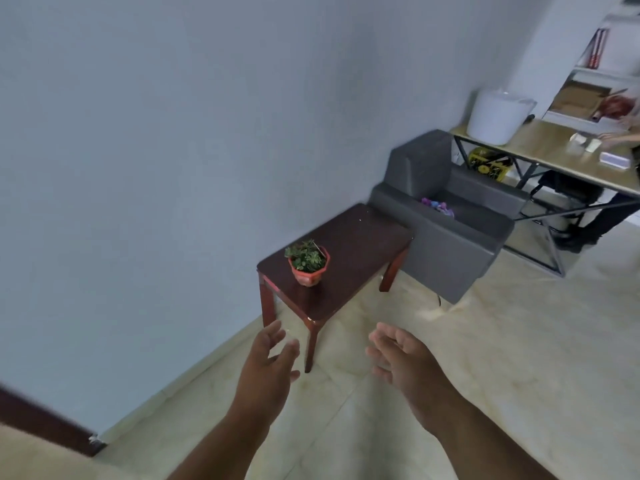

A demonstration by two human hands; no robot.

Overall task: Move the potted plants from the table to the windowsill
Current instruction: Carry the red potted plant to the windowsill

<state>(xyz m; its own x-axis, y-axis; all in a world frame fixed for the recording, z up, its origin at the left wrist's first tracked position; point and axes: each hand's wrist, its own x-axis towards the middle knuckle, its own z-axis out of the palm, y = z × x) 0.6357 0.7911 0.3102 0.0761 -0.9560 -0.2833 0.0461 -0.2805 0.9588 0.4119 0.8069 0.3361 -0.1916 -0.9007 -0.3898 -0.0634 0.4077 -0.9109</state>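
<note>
A small green plant in a red-orange pot (308,263) stands upright near the front end of a dark wooden table (360,244) set against the wall. My left hand (272,363) and my right hand (398,358) are stretched forward side by side over the floor, short of the table's near corner. Both hands have spread, relaxed fingers, palms turned toward each other, and hold nothing. Neither touches the pot or the table. No windowsill is in view.
A grey armchair (450,220) with a purple item on its seat stands just beyond the table. Behind it is a light desk (540,147) carrying a white bucket (495,116), where another person's hand (620,136) rests. Tiled floor stretches to the right.
</note>
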